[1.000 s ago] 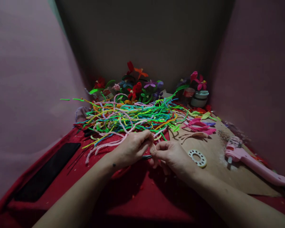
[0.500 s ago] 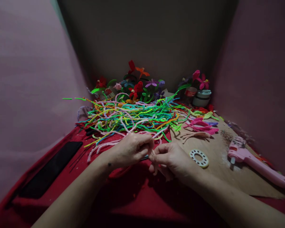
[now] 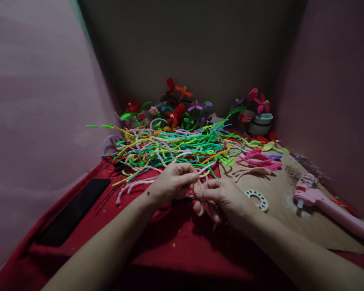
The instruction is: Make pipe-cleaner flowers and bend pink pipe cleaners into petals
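Note:
My left hand (image 3: pixel 175 180) pinches the upper end of a pale peach pipe-cleaner piece (image 3: pixel 198 186) between thumb and fingers. Touching the left hand's fingertips, my right hand (image 3: pixel 221 198) is closed on the same piece lower down, and loose ends hang below its fingers. Just beneath the hands, a dark tool (image 3: pixel 185 198) lies partly hidden on the red cloth (image 3: pixel 170 258). Beyond them spreads a tangled heap of coloured pipe cleaners (image 3: pixel 176 149).
A black phone-like slab (image 3: pixel 74 212) lies at left. On the brown board (image 3: pixel 279 218) at right are a white ring with holes (image 3: pixel 265 204), a pink glue gun (image 3: pixel 327 206) and pink pieces (image 3: pixel 259 159). Pipe-cleaner flowers (image 3: pixel 176 115) and a lidded jar (image 3: pixel 260 124) stand behind.
The view has shifted slightly, so the scene sits a little further right. My left thumb has straightened across the top of the piece, and more of the dark tool shows.

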The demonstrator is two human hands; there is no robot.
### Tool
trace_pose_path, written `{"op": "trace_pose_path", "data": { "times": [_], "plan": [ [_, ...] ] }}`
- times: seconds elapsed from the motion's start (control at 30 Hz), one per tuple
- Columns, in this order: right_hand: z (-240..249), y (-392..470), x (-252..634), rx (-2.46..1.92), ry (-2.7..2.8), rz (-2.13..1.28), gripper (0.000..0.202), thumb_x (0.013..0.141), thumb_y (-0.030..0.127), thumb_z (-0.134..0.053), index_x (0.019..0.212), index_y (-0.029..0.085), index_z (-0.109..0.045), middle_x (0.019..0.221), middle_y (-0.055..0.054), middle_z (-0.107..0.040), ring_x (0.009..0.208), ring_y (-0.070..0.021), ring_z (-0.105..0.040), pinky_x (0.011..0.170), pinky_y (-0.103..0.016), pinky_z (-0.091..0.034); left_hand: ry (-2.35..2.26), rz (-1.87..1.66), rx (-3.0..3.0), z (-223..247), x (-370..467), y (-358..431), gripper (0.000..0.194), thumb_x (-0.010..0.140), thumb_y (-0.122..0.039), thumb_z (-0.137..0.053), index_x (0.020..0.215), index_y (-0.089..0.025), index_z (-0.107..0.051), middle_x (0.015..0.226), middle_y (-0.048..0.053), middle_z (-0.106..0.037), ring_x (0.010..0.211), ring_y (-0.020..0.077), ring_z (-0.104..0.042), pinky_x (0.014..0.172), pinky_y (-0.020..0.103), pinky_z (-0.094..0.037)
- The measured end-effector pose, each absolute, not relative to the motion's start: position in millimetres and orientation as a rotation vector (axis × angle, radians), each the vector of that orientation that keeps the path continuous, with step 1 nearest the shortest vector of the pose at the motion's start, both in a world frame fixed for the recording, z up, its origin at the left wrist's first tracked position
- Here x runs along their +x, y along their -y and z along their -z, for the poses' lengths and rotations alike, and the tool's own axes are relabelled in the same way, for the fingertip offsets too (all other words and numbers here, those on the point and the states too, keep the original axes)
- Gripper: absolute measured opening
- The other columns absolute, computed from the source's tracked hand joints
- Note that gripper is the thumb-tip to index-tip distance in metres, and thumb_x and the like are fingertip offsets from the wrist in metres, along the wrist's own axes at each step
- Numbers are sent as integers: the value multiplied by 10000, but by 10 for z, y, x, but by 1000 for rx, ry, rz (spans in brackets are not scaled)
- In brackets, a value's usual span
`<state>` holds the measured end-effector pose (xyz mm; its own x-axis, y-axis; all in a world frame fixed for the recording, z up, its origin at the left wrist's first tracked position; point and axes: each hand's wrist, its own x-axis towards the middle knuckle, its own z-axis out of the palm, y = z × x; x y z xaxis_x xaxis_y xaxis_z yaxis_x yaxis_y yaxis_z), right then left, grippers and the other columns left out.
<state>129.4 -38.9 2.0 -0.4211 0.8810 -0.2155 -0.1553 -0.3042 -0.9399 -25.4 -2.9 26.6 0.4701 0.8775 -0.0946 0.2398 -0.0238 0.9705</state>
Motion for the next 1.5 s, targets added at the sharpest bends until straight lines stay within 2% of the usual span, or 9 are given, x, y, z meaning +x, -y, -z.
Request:
{"op": "trace_pose_path", "data": {
  "times": [0.13,0.33,0.53,0.77,0.93,1.07,1.17,1.3,1.5],
  "plan": [
    [-3,379,1292,-1029,1166,-1779,228,676,285,-637,552,132,-522,502,-25,-631,246,-40,-375,245,-160,-214,-1129,-905,1804,-260,-151,90,220,771,-324,-534,654,-139,-540,594,-10,-566,537,71,-489,513,180,-373],
    [0,349,1308,-1003,1108,-1700,267,703,358,-631,611,109,-598,485,-19,-609,266,-37,-399,265,-152,-245,-1032,-718,1449,-266,-200,56,257,767,-401,-545,761,-145,-520,467,-61,-471,344,25,-289,349,159,-180],
    [29,326,1312,-903,1071,-1747,206,698,298,-625,639,104,-591,477,-23,-604,294,-68,-467,306,-168,-350,-997,-681,1362,-247,-174,77,223,704,-331,-617,758,-138,-520,536,-31,-541,412,45,-441,386,150,-227],
    [-5,332,1295,-867,1005,-1693,236,643,287,-691,647,154,-495,489,8,-601,317,-97,-511,311,-189,-394,-1035,-681,1447,-260,-150,88,206,713,-330,-592,722,-140,-514,523,-52,-485,376,25,-333,360,158,-202],
    [35,314,1315,-895,938,-1672,251,612,249,-733,739,143,-544,559,22,-595,386,-80,-538,357,-174,-421,-1060,-695,1491,-268,-158,96,207,717,-327,-594,711,-130,-528,523,-61,-452,399,20,-321,378,149,-223],
    [51,301,1318,-817,907,-1720,259,588,228,-749,692,143,-528,543,38,-560,376,-66,-515,337,-157,-391,-1081,-694,1505,-280,-166,101,201,723,-327,-587,707,-134,-533,502,-70,-426,398,25,-309,381,154,-218],
    [50,288,1309,-766,854,-1720,273,570,213,-757,670,149,-511,547,48,-543,381,-66,-512,336,-161,-392,-1053,-738,1534,-285,-181,94,151,712,-278,-598,741,-136,-555,565,-57,-483,447,32,-369,430,158,-278],
    [63,266,1310,-769,728,-1739,246,586,168,-738,705,154,-522,599,28,-577,411,-61,-518,361,-156,-402,-967,-708,1590,-267,-175,90,137,682,-221,-623,776,-130,-586,721,1,-597,648,94,-536,624,208,-410],
    [43,269,1334,-681,740,-1844,120,646,127,-652,669,150,-537,535,22,-546,418,-70,-507,381,-165,-413,-993,-732,1704,-247,-144,129,88,720,-206,-568,683,-126,-575,694,13,-597,677,116,-548,688,236,-422]
  ]
}}
